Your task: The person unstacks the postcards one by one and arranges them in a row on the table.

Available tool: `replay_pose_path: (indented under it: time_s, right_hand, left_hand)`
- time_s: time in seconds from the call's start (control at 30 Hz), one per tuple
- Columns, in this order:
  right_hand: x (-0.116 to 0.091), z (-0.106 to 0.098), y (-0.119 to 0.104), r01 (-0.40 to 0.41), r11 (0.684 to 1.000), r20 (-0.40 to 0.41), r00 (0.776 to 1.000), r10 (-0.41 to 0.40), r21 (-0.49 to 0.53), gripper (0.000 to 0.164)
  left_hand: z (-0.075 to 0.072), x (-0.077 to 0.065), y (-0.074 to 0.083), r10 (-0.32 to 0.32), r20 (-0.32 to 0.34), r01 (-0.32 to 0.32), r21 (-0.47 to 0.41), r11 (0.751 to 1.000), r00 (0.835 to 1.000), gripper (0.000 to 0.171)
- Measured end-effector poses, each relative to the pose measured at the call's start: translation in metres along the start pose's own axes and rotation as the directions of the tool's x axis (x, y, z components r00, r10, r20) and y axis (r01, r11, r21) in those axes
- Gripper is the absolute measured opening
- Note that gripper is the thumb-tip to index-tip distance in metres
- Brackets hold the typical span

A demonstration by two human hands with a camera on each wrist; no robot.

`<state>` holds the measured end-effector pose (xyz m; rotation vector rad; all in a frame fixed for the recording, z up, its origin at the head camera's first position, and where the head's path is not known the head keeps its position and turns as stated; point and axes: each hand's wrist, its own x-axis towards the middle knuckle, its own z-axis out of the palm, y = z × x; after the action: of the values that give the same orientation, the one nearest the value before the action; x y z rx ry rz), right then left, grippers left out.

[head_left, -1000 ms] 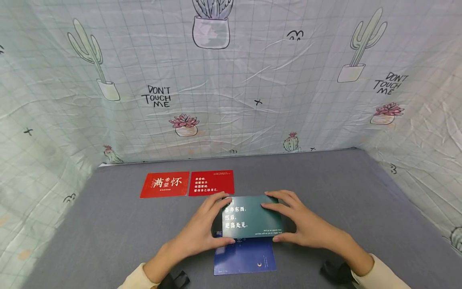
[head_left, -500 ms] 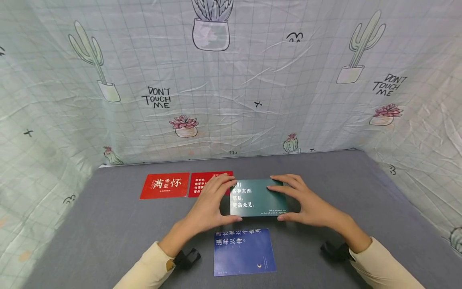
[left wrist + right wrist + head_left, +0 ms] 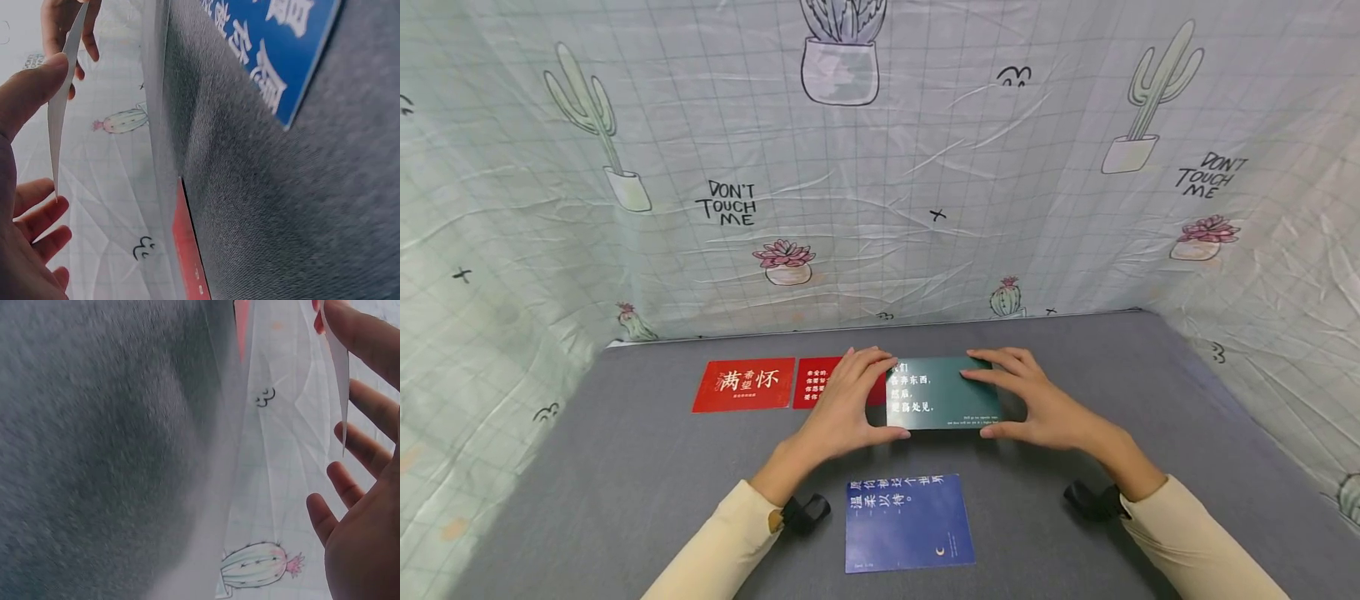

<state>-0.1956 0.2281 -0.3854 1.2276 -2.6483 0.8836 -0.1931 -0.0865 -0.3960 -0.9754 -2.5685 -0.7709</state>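
Both hands hold a dark green postcard (image 3: 943, 396) with white lettering, one at each end. My left hand (image 3: 846, 404) pinches its left end between the thumb at the near edge and fingers at the far edge. At the right end my right hand (image 3: 1037, 404) grips it the same way. Both wrist views show the card (image 3: 60, 119) edge-on and raised above the table. Under the left hand lies a red postcard (image 3: 820, 385), partly hidden by it. Nearer the body, a blue postcard (image 3: 910, 525) with white lettering and a small moon lies flat.
Another red postcard (image 3: 743, 386) lies to the left of the partly hidden one, edges nearly meeting. A grey cloth (image 3: 625, 500) covers the table. Behind and at the sides hangs a pale curtain (image 3: 880, 183) printed with cacti.
Both hands have carried the green postcard away from the body and slightly right. The blue postcard it overlapped now shows fully, while the left hand covers part of a red one.
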Motion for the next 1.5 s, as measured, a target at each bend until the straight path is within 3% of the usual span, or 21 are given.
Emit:
replay_pose_path:
  time_s: [0.33,0.63,1.03,1.5]
  right_hand:
    - [0.014,-0.007,0.016,-0.034,0.999,0.045,0.998,0.034,-0.008,0.071]
    - [0.024,-0.003,0.034,-0.124,0.992,0.109,0.986,0.124,-0.009,0.071]
    - [0.036,0.007,0.049,-0.209,0.978,0.195,0.96,0.203,0.01,0.071]
    - [0.039,0.015,0.057,-0.236,0.971,0.229,0.947,0.226,0.017,0.071]
  left_hand:
    - [0.007,0.021,-0.014,-0.016,0.07,0.009,0.097,0.995,0.997,0.087]
    - [0.016,0.034,-0.024,-0.102,0.154,0.081,0.136,0.987,0.983,0.085]
    - [0.029,0.039,-0.04,-0.195,0.249,0.144,0.208,0.967,0.949,0.086]
    - [0.03,0.044,-0.045,-0.265,0.321,0.208,0.202,0.957,0.909,0.084]
